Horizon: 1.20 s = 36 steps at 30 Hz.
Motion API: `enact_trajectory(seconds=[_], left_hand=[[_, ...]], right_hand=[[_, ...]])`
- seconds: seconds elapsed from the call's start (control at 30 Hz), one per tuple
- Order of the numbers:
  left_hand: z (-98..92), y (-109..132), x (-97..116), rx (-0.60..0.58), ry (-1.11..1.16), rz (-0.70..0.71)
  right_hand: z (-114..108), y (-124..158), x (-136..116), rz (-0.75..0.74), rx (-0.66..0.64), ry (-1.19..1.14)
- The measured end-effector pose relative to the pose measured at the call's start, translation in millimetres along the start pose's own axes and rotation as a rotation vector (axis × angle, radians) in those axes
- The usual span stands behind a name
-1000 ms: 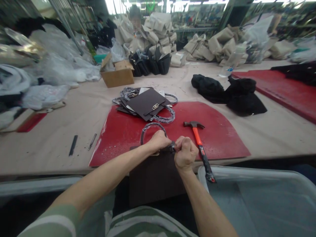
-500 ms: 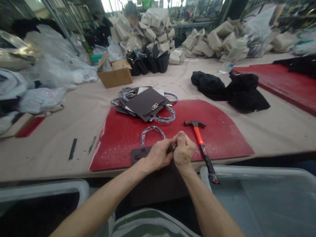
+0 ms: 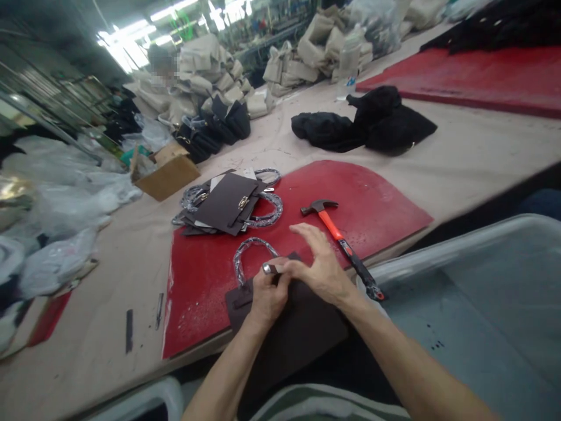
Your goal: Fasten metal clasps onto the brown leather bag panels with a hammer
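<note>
Right hand (image 3: 328,273) has unclenched, fingers spread, thumb beside the metal-tipped strap (image 3: 272,269). Left hand (image 3: 268,298) grips it crosswise over the dark brown handbag (image 3: 302,327).

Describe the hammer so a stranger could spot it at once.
Find the red mat at the near edge of the table. On it, beside the right hand, lies the hammer, its handle overhanging that edge. Its bright orange section sets it apart from the stacked dark panels.
</note>
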<state>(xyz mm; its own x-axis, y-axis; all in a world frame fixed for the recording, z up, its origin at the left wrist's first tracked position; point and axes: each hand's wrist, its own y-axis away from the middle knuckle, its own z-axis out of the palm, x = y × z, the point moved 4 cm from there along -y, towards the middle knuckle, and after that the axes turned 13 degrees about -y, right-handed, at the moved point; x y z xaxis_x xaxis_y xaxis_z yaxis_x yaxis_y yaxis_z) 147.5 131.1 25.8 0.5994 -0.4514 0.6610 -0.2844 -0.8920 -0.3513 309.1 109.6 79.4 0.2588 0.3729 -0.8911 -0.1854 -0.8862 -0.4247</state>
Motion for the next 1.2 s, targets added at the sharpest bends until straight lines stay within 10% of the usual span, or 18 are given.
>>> enact_trajectory(seconds=[0.2, 0.5, 0.8, 1.03, 1.2], left_hand=[[1.5, 1.9, -1.8, 0.049, 0.028, 0.048], [3.5, 1.2, 5.5, 0.037, -0.079, 0.146], [7.6, -0.7, 4.6, -0.004, -0.009, 0.075], [9.1, -0.9, 5.0, 0.01, 0.041, 0.043], [7.8, -2.9, 7.3, 0.009, 0.05, 0.047]], right_hand=[[-93.8, 9.8, 50.7, 0.218, 0.021, 0.568], [-80.8, 12.0, 53.1, 0.419, -0.241, 0.838], [-71.7, -0.2, 67.0, 1.053, -0.043, -0.501], [-65.1, 5.5, 35.1, 0.987, -0.004, -0.511], [-97.4, -3.5, -49.2, 0.402, -0.086, -0.059]])
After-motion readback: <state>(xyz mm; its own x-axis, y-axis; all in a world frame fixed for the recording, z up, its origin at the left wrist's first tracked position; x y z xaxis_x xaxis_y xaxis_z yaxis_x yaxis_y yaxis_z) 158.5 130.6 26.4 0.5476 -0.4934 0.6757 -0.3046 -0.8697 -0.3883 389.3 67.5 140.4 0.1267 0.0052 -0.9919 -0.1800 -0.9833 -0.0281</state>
